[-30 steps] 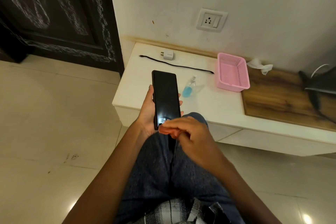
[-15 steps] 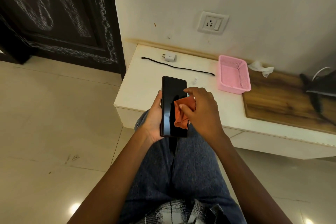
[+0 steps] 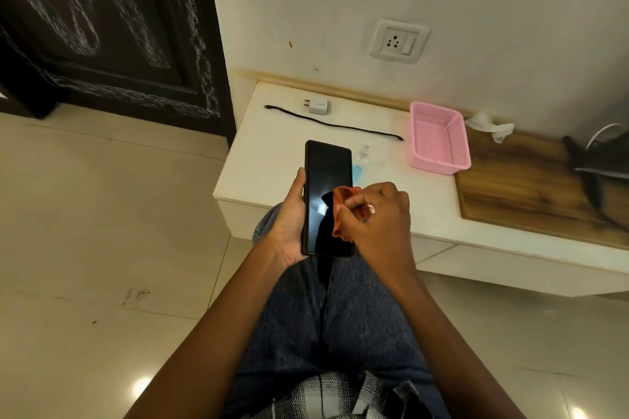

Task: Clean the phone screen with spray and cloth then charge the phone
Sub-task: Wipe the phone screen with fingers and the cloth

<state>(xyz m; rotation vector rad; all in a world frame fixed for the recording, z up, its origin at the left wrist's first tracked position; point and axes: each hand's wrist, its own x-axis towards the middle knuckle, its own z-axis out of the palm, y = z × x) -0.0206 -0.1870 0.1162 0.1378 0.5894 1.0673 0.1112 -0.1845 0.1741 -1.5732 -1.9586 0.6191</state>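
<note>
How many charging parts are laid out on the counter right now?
2: the white adapter near the back left corner of the counter, and the black cable lying loose in front of it, running toward the pink basket. Neither is plugged in.

One phone (image 3: 327,194); one cloth (image 3: 342,211)

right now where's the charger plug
In the head view the white charger plug lies at the far left of the white table, near the wall, just behind the left end of the black cable.
</note>
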